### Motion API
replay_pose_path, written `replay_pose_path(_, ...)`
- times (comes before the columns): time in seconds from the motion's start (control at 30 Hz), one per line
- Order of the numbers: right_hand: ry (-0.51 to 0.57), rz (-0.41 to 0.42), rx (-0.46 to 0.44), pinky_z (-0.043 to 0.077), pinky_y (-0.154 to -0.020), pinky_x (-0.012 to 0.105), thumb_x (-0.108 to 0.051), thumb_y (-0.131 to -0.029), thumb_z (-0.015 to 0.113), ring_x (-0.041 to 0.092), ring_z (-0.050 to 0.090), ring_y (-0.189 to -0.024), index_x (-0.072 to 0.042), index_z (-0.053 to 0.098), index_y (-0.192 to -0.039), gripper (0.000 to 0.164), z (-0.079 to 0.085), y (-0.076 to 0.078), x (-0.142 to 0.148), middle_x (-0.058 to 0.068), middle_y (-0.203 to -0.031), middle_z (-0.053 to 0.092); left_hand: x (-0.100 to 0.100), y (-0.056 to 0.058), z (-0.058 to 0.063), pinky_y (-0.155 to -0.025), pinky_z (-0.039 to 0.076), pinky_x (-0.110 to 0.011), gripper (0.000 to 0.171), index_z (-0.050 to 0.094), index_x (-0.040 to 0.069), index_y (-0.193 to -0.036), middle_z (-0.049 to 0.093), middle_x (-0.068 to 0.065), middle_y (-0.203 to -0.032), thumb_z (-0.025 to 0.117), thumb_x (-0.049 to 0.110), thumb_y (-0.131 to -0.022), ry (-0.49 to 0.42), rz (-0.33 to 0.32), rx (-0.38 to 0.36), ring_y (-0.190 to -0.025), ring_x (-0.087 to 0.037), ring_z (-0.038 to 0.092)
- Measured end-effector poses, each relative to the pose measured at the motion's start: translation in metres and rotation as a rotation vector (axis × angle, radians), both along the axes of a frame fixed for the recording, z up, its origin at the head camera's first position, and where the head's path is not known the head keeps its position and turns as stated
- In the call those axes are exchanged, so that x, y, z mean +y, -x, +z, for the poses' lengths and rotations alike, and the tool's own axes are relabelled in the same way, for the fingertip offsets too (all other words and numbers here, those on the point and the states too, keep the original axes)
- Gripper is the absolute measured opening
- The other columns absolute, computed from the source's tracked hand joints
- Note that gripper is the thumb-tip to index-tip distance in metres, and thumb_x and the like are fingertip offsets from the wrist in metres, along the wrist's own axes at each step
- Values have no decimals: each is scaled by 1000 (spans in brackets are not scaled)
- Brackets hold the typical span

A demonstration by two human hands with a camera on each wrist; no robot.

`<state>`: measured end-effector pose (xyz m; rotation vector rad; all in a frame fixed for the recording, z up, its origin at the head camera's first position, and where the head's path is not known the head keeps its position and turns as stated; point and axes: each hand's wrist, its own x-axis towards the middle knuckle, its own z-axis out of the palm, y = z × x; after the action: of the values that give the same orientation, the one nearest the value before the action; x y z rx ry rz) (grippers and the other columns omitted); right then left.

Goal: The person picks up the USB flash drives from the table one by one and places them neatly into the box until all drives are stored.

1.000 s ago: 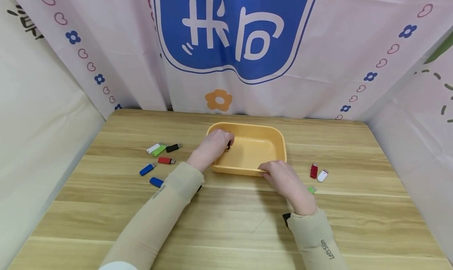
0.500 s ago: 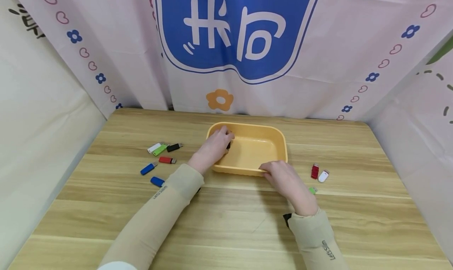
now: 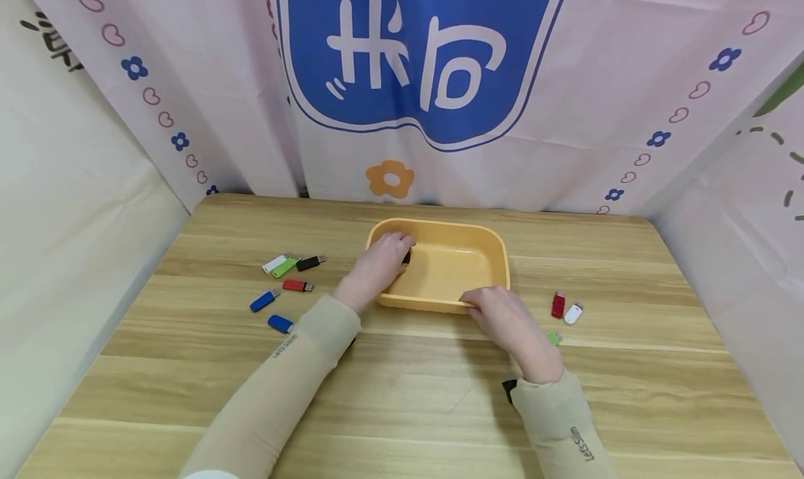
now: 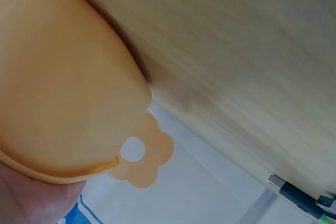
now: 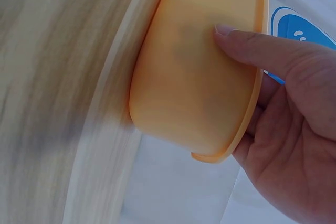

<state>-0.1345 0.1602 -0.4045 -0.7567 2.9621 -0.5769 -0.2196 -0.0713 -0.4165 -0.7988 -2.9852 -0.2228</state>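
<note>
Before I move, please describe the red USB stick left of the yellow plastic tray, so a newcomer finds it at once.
On the wooden table, find the yellow plastic tray. Left of it, nearer the viewer than a black USB stick, lies the red USB stick, plug pointing right. Among the visible sticks there, it alone is red.

"What colour is the tray (image 3: 449, 273), mid-frame?"
"Yellow-orange; the table (image 3: 414, 409), lower frame, has brown wood grain."
"And the USB sticks (image 3: 294, 285), centre left?"
"White, green, black, red and two blue."

Tray (image 3: 449, 273) on table (image 3: 414, 409), USB sticks (image 3: 293, 285) either side
</note>
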Motion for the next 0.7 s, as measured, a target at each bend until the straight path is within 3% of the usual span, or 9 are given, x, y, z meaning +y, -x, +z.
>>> replay_pose_path(0.33, -7, -1, -9, 50, -65, 29, -6, -91, 70, 8, 54, -67, -13, 75, -88, 9, -1, 0, 0, 1, -86, 75, 1, 1, -3, -104, 51, -39, 45, 57, 3, -135, 62, -13, -135, 67, 10, -91, 8, 69, -55, -122, -31, 59)
replay_pose_path(0.7, -3, 5, -2, 49, -65, 29, -7, -91, 70, 7, 54, -67, -13, 75, -87, 9, -2, 0, 1, 0, -85, 75, 2, -1, -4, -102, 52, -39, 38, 61, 4, -127, 61, -10, -137, 64, 13, -90, 78, 68, -71, -122, -29, 58)
